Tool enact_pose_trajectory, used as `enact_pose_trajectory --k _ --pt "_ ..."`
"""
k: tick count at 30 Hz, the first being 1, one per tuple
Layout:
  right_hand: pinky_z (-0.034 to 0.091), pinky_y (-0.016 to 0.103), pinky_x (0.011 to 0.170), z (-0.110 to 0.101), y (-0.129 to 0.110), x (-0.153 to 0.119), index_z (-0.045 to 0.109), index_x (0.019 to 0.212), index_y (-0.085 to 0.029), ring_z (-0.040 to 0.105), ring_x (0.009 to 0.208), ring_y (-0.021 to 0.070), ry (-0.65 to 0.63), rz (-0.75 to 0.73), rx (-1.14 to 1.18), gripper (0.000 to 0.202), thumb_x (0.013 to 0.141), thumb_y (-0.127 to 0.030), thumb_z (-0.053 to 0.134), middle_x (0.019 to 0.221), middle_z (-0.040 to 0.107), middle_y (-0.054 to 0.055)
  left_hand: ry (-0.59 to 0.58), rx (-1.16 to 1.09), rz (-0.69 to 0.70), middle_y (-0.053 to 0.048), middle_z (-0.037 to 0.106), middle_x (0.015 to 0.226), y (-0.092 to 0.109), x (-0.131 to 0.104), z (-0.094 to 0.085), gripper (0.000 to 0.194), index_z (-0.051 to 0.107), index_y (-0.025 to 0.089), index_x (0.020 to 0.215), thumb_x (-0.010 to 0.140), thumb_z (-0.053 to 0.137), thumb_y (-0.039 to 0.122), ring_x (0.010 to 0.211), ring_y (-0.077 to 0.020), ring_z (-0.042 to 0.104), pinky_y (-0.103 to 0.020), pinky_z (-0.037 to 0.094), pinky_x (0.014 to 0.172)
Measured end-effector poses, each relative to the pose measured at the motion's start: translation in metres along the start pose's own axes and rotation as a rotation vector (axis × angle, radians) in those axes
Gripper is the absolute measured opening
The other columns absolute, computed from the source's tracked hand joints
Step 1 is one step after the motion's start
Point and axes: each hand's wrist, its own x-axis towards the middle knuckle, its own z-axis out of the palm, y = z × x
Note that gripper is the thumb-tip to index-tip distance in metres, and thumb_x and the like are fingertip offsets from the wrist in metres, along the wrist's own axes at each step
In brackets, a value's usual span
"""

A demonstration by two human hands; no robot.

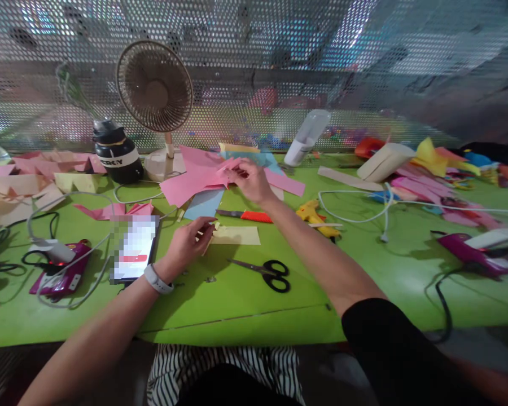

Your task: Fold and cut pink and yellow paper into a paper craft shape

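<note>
My right hand point(252, 179) reaches to the pile of pink paper point(195, 169), its fingertips pinched on a folded pink piece there. Nearer to me, my left hand point(190, 239) has its fingers curled at the left end of a pale yellow paper strip point(239, 235), and a small yellow bit shows at the fingertips. Just beyond the strip lies a cutter with a red handle point(256, 216), partly behind my right forearm. Black-handled scissors point(271, 273) rest on the green table point(220, 324) in front of me. Blue paper point(205, 204) sticks out under the pink sheets.
A phone point(136, 248) and a purple power strip point(63, 273) with cables lie at left. Behind stand a fan point(154, 87) and a black jar point(117, 152). To the right are a yellow glue gun point(315, 217), a tilted bottle point(308, 137), a white cable point(355, 220) and coloured scraps.
</note>
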Motion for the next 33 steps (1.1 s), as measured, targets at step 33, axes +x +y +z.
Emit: enact_pose_trajectory --k 33 --pt "0.058 0.034 0.078 -0.021 -0.004 -0.080 0.055 0.126 -0.035 0.069 0.085 0.0164 -0.057 0.463 0.889 0.065 0.068 -0.042 0.083 0.105 0.072 -0.003 0.184 -0.687 -0.167 -0.001 0.076 0.082 0.008 0.006 -0.003 0.037 0.060 0.018 0.087 0.066 0.088 0.028 0.080 -0.0125 0.072 -0.022 0.053 0.074"
